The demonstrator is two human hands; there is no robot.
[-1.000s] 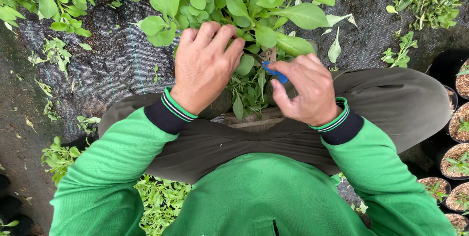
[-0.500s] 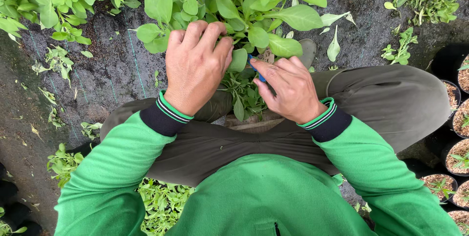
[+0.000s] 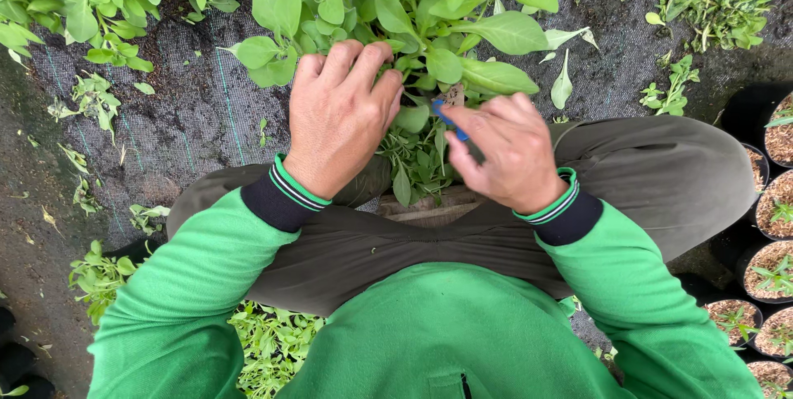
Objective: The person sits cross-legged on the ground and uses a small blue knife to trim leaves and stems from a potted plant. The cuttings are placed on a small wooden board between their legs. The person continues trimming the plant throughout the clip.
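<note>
Hands have shifted slightly toward twelve o'clock since a second ago: our left hand (image 3: 343, 118) spreads its fingers over the plant (image 3: 413, 27), while our right hand (image 3: 512, 151) pinches a blue tool (image 3: 450, 121) at the stems, between our knees

Dark woven ground cloth (image 3: 198, 118) is covering the soil outdoors, cut leaves (image 3: 91, 102) are lying scattered, and small black pots (image 3: 768, 209), probably seedlings, are lining the right.
</note>
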